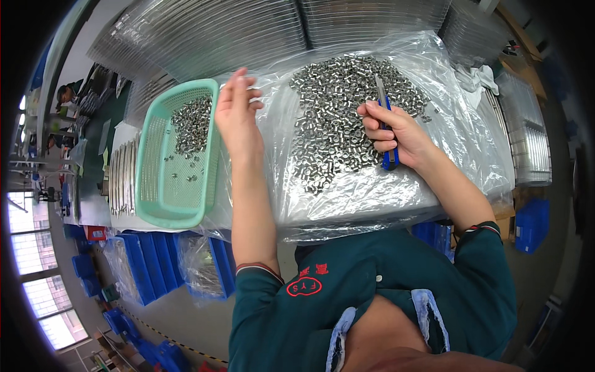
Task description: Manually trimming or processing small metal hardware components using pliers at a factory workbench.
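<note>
My right hand [396, 133] is closed round a blue utility knife [389, 160], its metal blade out and pointing away from me. It hovers over the right part of a wide heap of small shiny metal nuts or sleeves [328, 124]. The heap lies on a clear plastic sheet [365, 198] spread over the table. My left hand [238, 102] is raised beside the right rim of a pale green plastic basket [207, 208], its fingers apart and loosely curled, with nothing in them. A smaller pile of similar metal parts [191, 127] lies inside the basket.
Tall stacks of clear plastic trays [229, 40] line the table's back edge. Long metal rods [124, 177] lie left of the basket. Blue bins [149, 263] stand below the front left edge, and another blue bin [533, 224] sits at the right. A white cloth [476, 80] lies back right.
</note>
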Action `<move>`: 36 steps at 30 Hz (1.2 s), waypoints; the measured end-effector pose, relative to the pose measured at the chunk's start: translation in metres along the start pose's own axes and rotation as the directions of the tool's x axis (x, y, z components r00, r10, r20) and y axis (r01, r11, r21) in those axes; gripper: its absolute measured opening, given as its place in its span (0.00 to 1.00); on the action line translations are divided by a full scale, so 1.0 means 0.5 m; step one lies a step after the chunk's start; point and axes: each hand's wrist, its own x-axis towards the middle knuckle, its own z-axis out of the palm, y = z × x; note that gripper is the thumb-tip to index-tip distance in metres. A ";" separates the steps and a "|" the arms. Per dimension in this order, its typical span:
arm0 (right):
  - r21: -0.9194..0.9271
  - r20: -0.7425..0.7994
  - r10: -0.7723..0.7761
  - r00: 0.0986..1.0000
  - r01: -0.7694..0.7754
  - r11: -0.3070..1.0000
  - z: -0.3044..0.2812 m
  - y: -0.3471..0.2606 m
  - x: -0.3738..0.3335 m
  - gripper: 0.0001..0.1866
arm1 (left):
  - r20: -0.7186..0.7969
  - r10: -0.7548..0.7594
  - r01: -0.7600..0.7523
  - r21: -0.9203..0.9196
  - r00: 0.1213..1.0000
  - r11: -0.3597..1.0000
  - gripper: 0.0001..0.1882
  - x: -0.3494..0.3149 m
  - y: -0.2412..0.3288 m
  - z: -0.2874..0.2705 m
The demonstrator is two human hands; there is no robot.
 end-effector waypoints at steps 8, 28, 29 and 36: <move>0.010 -0.007 0.003 1.000 -0.002 1.000 0.001 0.000 0.002 0.10 | 0.521 -0.192 -0.513 0.853 0.832 0.095 0.10 -0.023 -0.077 -0.016; -0.027 0.019 0.038 0.999 -0.038 0.999 -0.008 0.006 0.003 0.07 | 0.821 0.134 -0.712 0.384 0.554 0.588 0.09 -0.111 -0.069 0.068; -0.028 0.019 0.039 0.999 -0.039 0.999 -0.007 0.006 0.003 0.07 | 0.818 0.127 -0.704 0.392 0.562 0.593 0.09 -0.111 -0.069 0.067; -0.088 -0.006 0.005 1.000 -0.006 0.996 -0.001 0.010 0.001 0.08 | 0.839 0.161 -0.759 0.366 0.520 0.539 0.09 -0.115 -0.067 0.072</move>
